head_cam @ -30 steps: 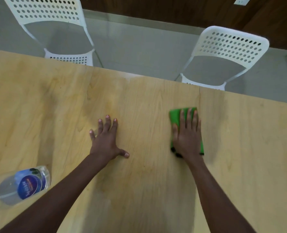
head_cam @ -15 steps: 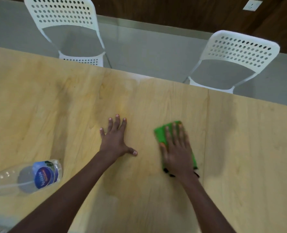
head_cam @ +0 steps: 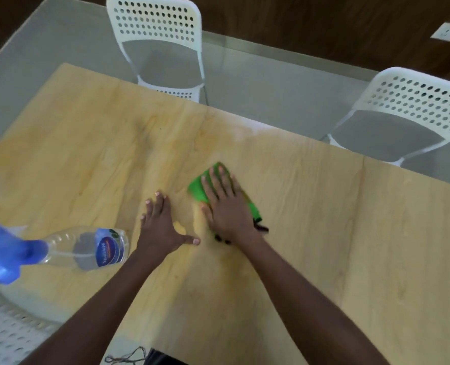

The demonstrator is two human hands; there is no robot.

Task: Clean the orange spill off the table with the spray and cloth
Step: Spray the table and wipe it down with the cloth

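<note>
My right hand [head_cam: 227,204] presses flat on a green cloth [head_cam: 198,189] in the middle of the light wooden table [head_cam: 350,233]; the cloth sticks out to the hand's left and right. My left hand [head_cam: 160,226] lies flat on the wood just left of it, fingers spread, holding nothing. A faint orange-yellow smear [head_cam: 200,222] shows on the wood between the two hands. A clear spray bottle [head_cam: 86,248] with a blue label and blue trigger head lies on its side at the left, apart from both hands.
Two white perforated chairs stand beyond the far table edge, one [head_cam: 160,46] at the back centre and one [head_cam: 408,111] at the back right. Part of a third white chair [head_cam: 5,335] shows at the bottom left. The floor is grey.
My right hand has slid the green cloth leftwards across the table, towards my left hand. The left hand has stayed flat in place. The camera view has shifted, showing more of the spray bottle.
</note>
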